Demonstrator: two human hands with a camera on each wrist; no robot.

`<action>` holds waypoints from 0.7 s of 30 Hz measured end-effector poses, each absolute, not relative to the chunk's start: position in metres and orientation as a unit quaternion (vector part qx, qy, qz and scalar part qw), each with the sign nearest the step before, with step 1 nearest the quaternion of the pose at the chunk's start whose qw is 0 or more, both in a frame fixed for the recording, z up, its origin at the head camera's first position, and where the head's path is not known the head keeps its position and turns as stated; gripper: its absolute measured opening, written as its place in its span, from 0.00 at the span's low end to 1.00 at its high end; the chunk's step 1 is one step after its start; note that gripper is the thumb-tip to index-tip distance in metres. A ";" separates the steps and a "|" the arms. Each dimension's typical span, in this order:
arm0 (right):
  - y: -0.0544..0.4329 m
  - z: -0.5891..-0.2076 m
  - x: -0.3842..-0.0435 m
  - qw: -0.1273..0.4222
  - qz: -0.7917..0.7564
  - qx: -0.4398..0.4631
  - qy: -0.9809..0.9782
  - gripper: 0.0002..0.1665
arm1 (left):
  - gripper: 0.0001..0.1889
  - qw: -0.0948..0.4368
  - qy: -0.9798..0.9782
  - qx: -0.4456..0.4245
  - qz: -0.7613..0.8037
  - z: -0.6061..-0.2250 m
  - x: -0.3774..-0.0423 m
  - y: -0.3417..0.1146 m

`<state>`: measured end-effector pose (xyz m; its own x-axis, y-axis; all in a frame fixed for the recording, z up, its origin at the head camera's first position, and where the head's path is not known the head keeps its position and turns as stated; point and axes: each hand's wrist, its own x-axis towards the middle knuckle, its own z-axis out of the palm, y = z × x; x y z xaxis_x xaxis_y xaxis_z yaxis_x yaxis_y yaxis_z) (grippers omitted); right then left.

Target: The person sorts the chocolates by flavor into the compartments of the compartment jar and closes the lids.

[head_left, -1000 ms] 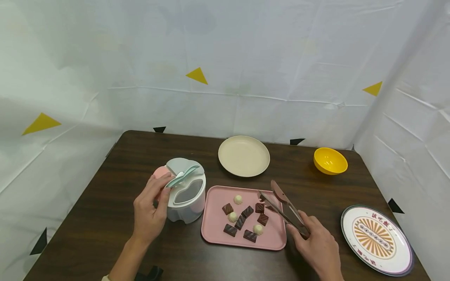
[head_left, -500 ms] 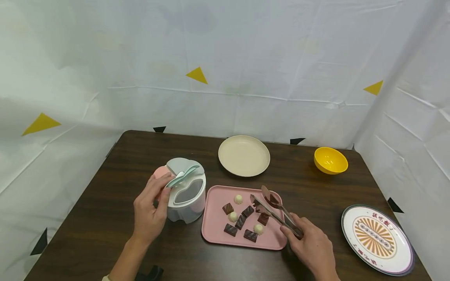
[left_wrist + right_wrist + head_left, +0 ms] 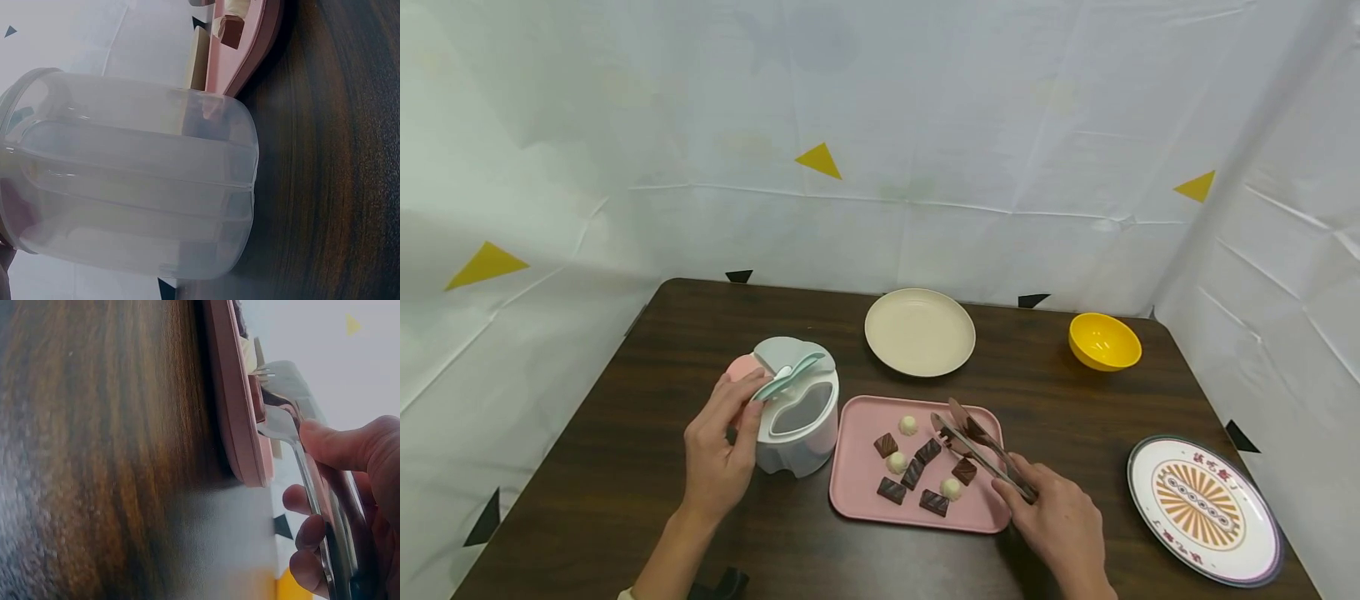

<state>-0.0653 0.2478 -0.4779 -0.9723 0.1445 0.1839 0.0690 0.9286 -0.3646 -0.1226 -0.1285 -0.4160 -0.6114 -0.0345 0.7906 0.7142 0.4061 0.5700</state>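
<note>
**Tongs [image 3: 987, 462] in the right hand [image 3: 1060, 521], pink tray [image 3: 859, 498] below, left hand [image 3: 721, 442] at the tub**

The right hand curls its fingers and thumb round the metal tongs, whose arms stand apart above the tray's far right part. One tip of the tongs is forked, the other broad and spoon-like. A brown chocolate shows partly between the arms; whether the metal touches it cannot be told.

The tray lies on the dark wooden table [image 3: 617, 467], in front of the person. On it are brown chocolates [image 3: 934, 503], some square and some oblong, and three cream-coloured sweets [image 3: 897, 463], well spread over its middle and right.

The left hand is at the lid of a lobed, translucent tub [image 3: 797, 460], just left of the tray. Its thumb and fingertips pinch the near end of the mint-green handle [image 3: 792, 377] on top; the wrist view does not show this grip. The lid has grey, white and pink sections, and the tub stands upright.

A beige plate [image 3: 920, 333] lies beyond the tray. A yellow bowl [image 3: 1103, 343] stands near the table's far right corner, and a white plate with a sunburst design [image 3: 1201, 508] lies at the right edge. A white sheet [image 3: 925, 117] with yellow and black triangles hangs behind the table.
</note>
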 end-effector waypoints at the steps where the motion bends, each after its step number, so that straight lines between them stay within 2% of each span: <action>1: 0.248 -0.478 -0.065 0.107 0.180 -0.055 -0.976 0.27 | 0.13 0.378 -0.749 -0.227 -0.495 -0.416 -0.123 -0.129; 21: 0.249 -0.482 -0.063 0.212 0.179 -0.014 -0.961 0.23 | 0.13 0.367 -0.755 -0.218 -0.498 -0.411 -0.119 -0.128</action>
